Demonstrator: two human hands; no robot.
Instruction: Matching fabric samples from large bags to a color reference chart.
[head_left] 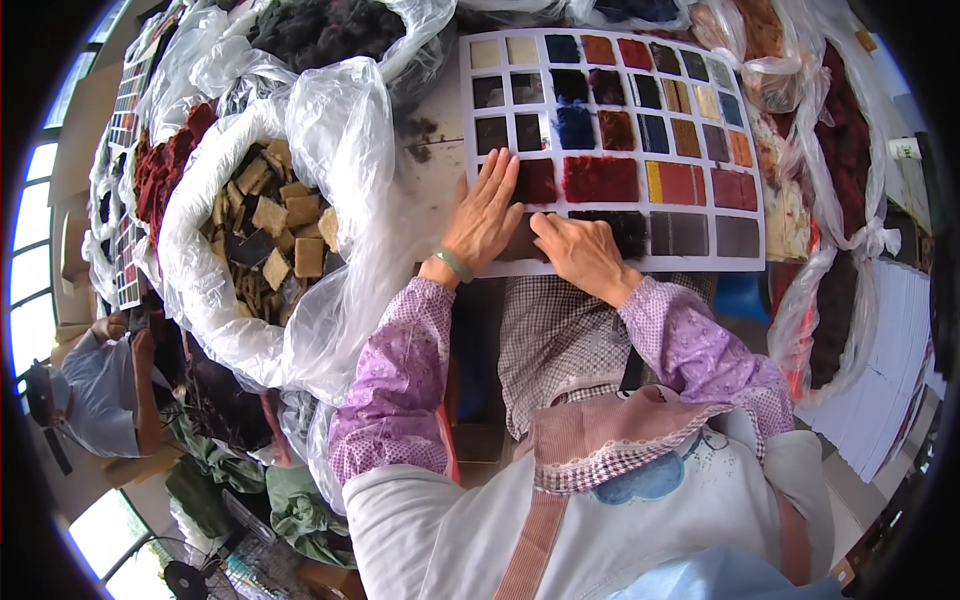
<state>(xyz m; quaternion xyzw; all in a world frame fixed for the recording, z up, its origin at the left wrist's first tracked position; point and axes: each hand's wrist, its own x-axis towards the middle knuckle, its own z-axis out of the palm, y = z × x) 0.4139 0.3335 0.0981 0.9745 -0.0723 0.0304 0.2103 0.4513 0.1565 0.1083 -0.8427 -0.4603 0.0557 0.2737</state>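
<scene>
A white grid board with rows of coloured fibre patches lies on the table in front of me. My left hand rests flat on its left side, fingers stretched out and thumb toward the middle. My right hand is at the near edge, its fingers curled and pressed together against a dark brown patch in the bottom row. Whatever those fingers may hold is hidden. Beside them is a black patch with a fuzzy surface. A dark red patch lies in the row above.
Left of the board, a clear plastic bag is full of tan and dark square pieces. Bags of black fibre and red fibre stand behind it. Dark red fibre fills a bag at right. Another person works at far left.
</scene>
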